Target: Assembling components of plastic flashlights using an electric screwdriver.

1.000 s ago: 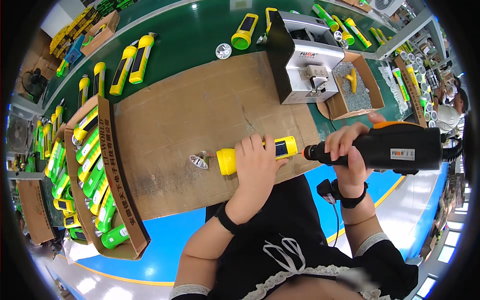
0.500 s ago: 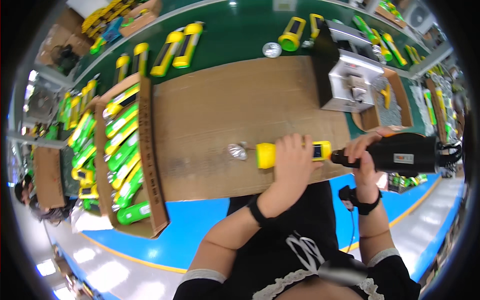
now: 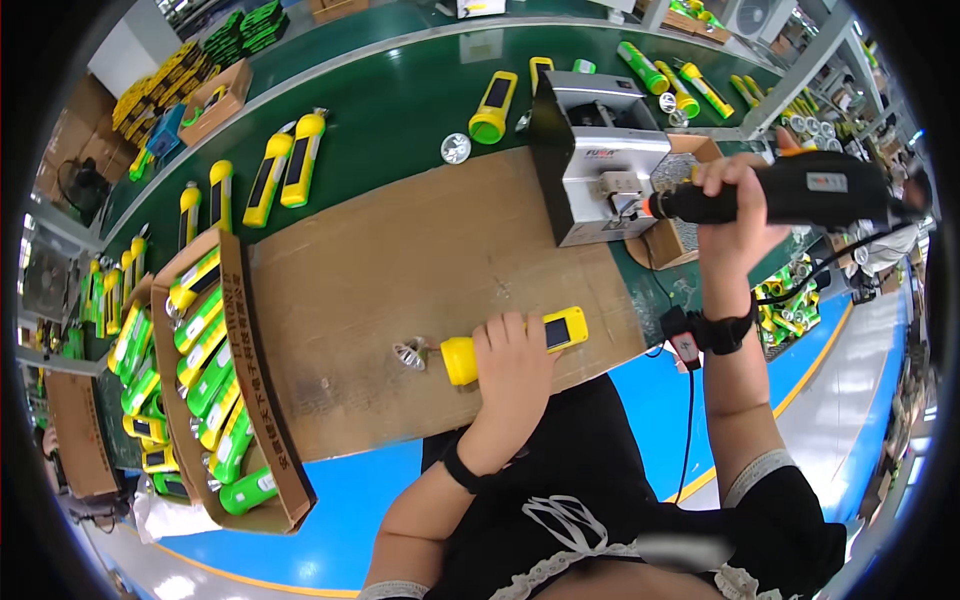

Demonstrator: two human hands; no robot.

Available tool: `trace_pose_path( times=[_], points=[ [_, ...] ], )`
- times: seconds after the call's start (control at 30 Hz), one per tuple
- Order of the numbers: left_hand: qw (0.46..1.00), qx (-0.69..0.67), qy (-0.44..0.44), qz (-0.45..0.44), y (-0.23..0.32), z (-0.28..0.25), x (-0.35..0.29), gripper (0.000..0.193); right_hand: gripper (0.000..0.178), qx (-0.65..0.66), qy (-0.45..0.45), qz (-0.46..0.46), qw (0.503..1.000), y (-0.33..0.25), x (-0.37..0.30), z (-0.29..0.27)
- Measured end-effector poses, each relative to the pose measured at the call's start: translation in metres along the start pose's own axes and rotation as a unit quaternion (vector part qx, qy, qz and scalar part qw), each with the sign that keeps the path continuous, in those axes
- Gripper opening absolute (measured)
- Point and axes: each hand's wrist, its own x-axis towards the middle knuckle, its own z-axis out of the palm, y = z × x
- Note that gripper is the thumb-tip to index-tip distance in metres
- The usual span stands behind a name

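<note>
My left hand (image 3: 513,366) is closed over the middle of a yellow flashlight (image 3: 459,360) with a dark panel, holding it down on the cardboard sheet. A loose silvery reflector (image 3: 411,354) lies by the flashlight's wide end, seemingly joined to it by a wire. My right hand (image 3: 738,215) grips a black electric screwdriver (image 3: 825,190), held level above the bench. Its tip meets the front outlet of a grey and black screw feeder (image 3: 600,150); whether a screw sits on the tip is too small to tell.
A long cardboard box (image 3: 283,440) of green and yellow flashlights stands at the left. More flashlights (image 3: 305,160) lie on the green belt beyond the cardboard sheet (image 3: 400,250). A small carton (image 3: 685,235) sits beside the feeder. The screwdriver's black cable (image 3: 830,265) hangs at the right.
My right hand has taken the screwdriver from the flashlight's narrow end up and away to the feeder's outlet. My left hand stays on the flashlight. The whole view has shifted.
</note>
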Motion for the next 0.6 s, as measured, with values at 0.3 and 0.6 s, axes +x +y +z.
trace_pose_path(
  times=[0.3,0.6],
  points=[
    [0.999,-0.024,-0.016,-0.014,0.007,-0.005,0.0,0.054,0.053,-0.061,-0.043,0.057,0.996,0.028,0.007,-0.003],
    [0.999,0.011,0.029,-0.015,0.013,0.002,-0.01,0.056,0.059,0.004,-0.096,0.155,0.983,-0.014,-0.024,0.007]
  ],
)
